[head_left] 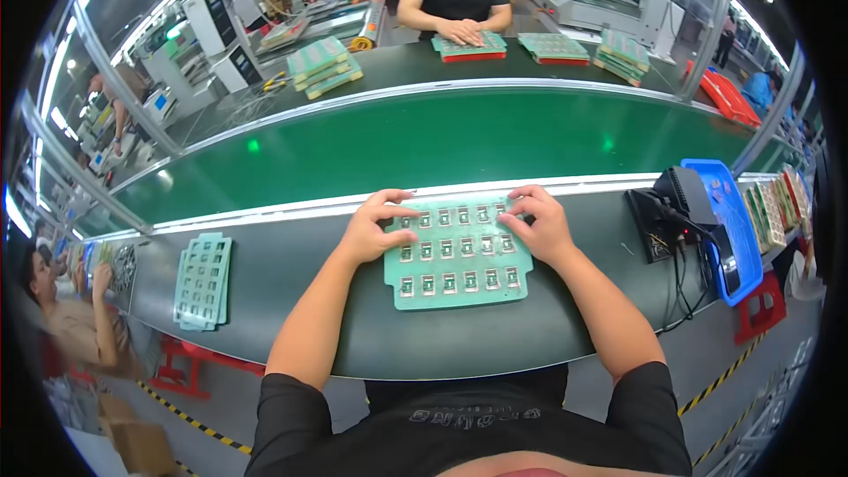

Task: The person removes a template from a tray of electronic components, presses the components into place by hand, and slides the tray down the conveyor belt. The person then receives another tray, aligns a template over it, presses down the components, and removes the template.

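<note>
A light green tray (455,258) lies on the dark worktop in front of me, its rows of cut-outs filled with small silvery parts. At its upper left edge, my left hand (378,228) has thumb and fingers curled over the border, the thumb pointing in towards the parts. My right hand (541,224) holds the upper right corner in a similar way, fingertips beside the end of the top row. Whether the fingertips also touch single parts is too small to tell.
Stacked green trays (203,281) with bare cut-outs lie to the left. On the right are a black device (673,208) with cables and a blue bin (751,256). A green conveyor belt (424,137) runs beyond the worktop; across it a co-worker (458,0) handles similar trays.
</note>
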Demonstrator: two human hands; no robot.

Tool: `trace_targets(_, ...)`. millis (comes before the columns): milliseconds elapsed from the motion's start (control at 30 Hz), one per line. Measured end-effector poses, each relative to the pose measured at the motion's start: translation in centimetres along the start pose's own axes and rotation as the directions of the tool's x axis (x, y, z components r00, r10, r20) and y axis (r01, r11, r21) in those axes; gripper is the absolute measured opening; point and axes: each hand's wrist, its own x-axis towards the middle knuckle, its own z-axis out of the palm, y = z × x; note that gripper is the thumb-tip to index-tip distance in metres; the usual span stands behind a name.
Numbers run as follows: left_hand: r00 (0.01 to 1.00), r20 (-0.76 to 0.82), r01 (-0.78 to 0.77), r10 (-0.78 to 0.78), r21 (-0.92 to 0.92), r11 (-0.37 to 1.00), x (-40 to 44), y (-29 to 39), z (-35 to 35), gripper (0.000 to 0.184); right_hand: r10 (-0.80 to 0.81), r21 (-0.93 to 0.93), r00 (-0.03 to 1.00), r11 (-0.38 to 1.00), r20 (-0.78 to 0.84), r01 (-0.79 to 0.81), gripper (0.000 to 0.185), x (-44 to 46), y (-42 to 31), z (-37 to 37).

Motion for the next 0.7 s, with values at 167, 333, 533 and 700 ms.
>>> trace_targets(167,0.992,-0.068,0.100,-0.103,-0.052,0.994,-0.6,-0.9,0.5,0.018,-0.086,-0.043,0.996,0.995,-0.025,0.085,0.017,0.1,0.4,0.0)
trace_targets(333,0.981,-0.178,0.065,-0.077,-0.069,0.995,-0.9,-2.9,1.5,0.007,-0.068,-0.081,0.998,0.995,-0.020,0.066,0.015,0.2,0.4,0.0)
trace_targets(533,0.961,-0.276,-0.018,-0.036,-0.189,0.982,-0.6,-3.0,1.7,0.004,0.068,0.005,0.998,0.998,-0.001,-0.068,0.014,0.0,0.1,-0.4)
trace_targets(700,0.927,-0.372,-0.049,-0.045,-0.238,0.970,-0.7,-3.0,1.3,0.010,0.073,0.095,0.996,0.993,-0.042,-0.069,0.015,-0.3,0.8,-0.1)
